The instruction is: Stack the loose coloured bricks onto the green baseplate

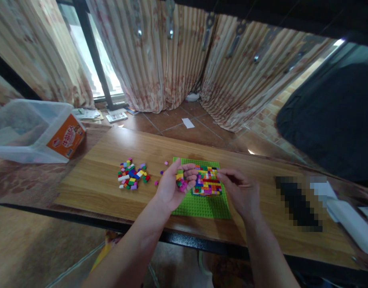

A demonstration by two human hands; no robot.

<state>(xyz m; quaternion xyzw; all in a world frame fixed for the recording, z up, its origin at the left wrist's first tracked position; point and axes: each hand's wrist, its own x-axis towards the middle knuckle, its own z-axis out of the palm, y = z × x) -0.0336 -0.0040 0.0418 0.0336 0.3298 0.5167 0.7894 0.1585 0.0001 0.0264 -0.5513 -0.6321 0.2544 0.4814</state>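
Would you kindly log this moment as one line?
left hand: cupping bricks; right hand: near right edge of brick structure; green baseplate: underneath; loose bricks: on table

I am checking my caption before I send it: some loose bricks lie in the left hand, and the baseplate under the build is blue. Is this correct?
Not fully: the baseplate under the build is green, not blue, as the head view shows. Some loose bricks do lie in the left hand.
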